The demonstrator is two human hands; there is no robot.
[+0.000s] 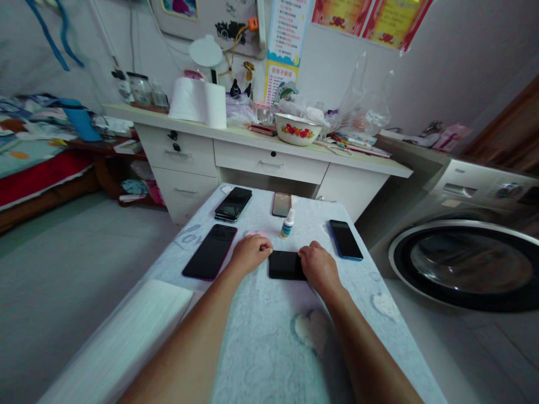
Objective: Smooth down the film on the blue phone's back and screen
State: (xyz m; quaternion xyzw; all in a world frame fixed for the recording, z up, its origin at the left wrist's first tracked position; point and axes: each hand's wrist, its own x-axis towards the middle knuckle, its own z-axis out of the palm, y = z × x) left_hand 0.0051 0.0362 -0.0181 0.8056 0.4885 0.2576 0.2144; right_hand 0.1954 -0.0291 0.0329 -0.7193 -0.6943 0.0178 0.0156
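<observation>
A black smartphone (286, 265) lies screen up on the cloth-covered table, between my two hands. My left hand (251, 252) is closed, with its fingertips at the phone's upper left corner. Fingers curled, my right hand (319, 265) grips the phone's right end and hides part of it. Just beyond stands a small white spray bottle (287, 223) with a blue and yellow label. Something pink (255, 233) shows behind my left hand, mostly covered. To the left lies a larger dark phone (210, 251) with a reddish edge.
Stacked phones (233, 203) lie at the table's far left, a brownish phone case or phone (282, 204) at the back, a blue-edged phone (346, 239) at right. Behind is a white desk (269, 157) with a floral bowl (298, 129). A washing machine (467, 196) stands right.
</observation>
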